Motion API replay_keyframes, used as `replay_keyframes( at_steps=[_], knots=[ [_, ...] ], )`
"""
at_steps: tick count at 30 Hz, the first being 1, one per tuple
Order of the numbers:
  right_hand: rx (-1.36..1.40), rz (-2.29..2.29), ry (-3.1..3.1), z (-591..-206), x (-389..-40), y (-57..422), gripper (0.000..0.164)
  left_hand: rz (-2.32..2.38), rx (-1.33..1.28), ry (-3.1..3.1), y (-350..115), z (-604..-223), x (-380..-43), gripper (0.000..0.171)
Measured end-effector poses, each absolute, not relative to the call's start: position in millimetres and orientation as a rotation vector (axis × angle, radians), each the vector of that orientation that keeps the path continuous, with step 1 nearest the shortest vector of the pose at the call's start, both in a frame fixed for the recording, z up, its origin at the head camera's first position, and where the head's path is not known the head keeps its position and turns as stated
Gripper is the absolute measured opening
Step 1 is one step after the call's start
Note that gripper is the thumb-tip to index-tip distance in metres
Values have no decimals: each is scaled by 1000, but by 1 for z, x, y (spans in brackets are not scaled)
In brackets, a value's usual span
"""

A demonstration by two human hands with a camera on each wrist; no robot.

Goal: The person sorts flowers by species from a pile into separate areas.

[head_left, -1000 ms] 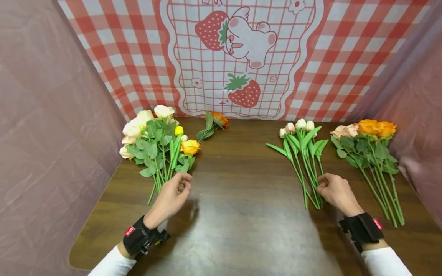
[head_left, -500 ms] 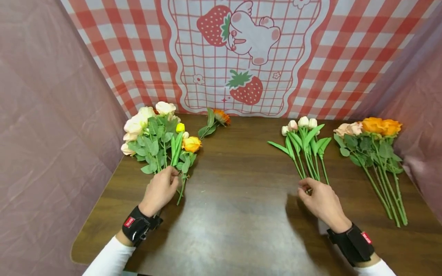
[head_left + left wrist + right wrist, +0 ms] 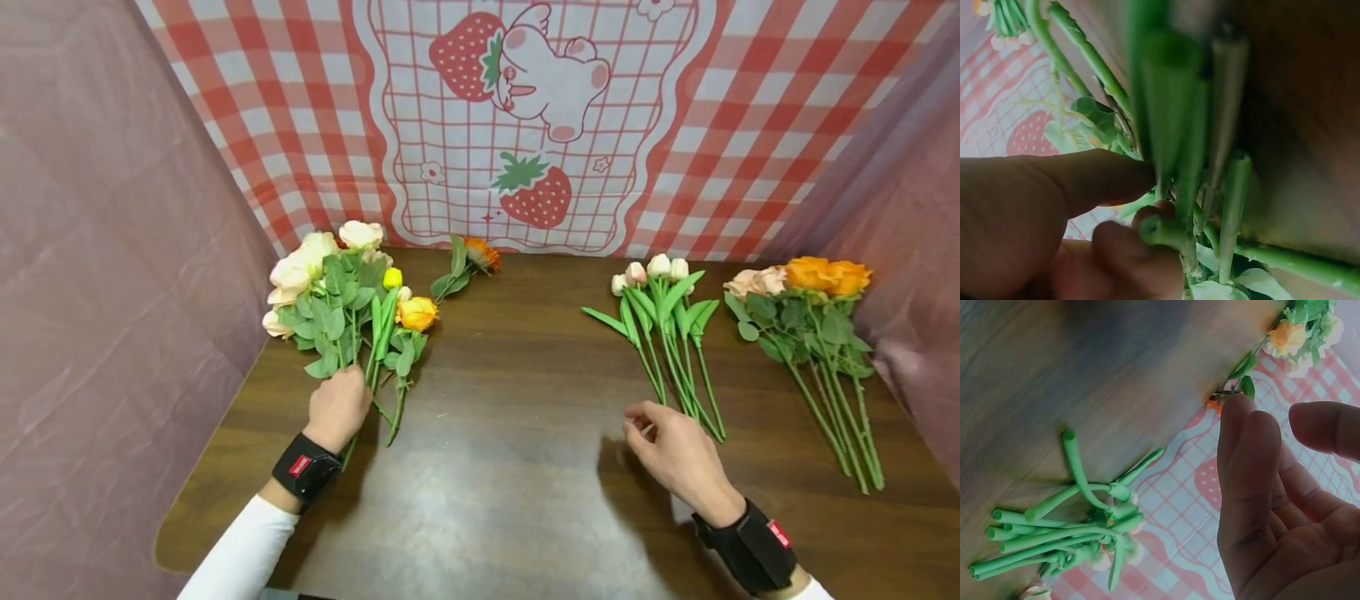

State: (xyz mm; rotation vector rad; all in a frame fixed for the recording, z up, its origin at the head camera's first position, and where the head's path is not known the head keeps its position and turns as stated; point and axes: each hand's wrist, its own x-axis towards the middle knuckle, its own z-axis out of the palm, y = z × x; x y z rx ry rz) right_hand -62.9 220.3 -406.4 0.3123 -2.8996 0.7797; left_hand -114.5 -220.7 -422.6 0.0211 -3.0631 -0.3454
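Note:
On the left of the table lies a bunch of artificial flowers with white roses [image 3: 296, 271], a yellow tulip [image 3: 392, 278] and an orange-yellow rose [image 3: 417, 314]. My left hand [image 3: 340, 408] is curled over this bunch's stems, and in the left wrist view its thumb and fingers pinch green stems [image 3: 1175, 137]. Which blooms those stems carry is hidden. My right hand [image 3: 678, 454] hovers with loosely bent fingers just left of the lower ends of white and pink tulips [image 3: 660, 267]. Nothing lies between its thumb and fingers in the right wrist view.
At the far right lie orange roses [image 3: 828, 275] and pale peach roses [image 3: 756, 282]. A single orange flower [image 3: 482, 254] rests at the back edge. Behind the wooden table [image 3: 510, 500] hangs a red checked cloth [image 3: 720, 167], with pink curtains [image 3: 112, 250] on both sides.
My left hand has moved left from beside the bunch onto its stems and curled round them. My right hand has come off the tulip stems and moved left and nearer.

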Motion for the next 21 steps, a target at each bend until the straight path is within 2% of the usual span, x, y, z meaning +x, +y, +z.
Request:
replay_keyframes(
  at_steps=[7, 15, 21],
  knots=[
    [309, 816, -2927, -405, -54, 215, 15, -207, -24, -3123, -216, -426, -121, 20],
    [342, 851, -2880, -403, -51, 210, 13, -512, 22, -2994, -219, -424, -114, 21],
    [389, 899, -2852, -397, -49, 203, 13, -661, -81, -2787, -210, -411, -115, 18]
  ],
)
